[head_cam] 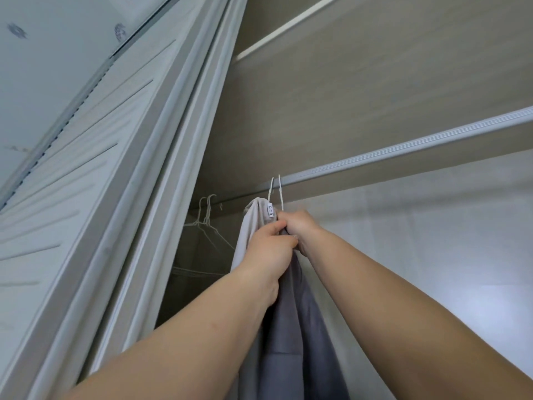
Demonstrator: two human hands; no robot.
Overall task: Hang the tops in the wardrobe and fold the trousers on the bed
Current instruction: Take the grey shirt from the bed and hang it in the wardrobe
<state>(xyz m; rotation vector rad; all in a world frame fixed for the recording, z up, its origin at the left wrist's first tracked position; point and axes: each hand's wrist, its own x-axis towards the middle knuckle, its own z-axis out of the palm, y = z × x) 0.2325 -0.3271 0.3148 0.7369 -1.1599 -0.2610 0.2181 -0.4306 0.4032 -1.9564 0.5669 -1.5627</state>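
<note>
Reaching up into the wardrobe, the left hand (269, 243) and right hand (300, 228) both had their grip pinched on the dark grey top (291, 336) at its hanger (276, 193), apparently steadying it under the rail (403, 153).

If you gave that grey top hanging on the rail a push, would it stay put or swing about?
Probably it would swing: the grey top hangs from thin hanger hooks over the rail. The cloth looks soft, drooping in long folds below the left hand and right hand, so it would likely fold rather than resist.
</note>
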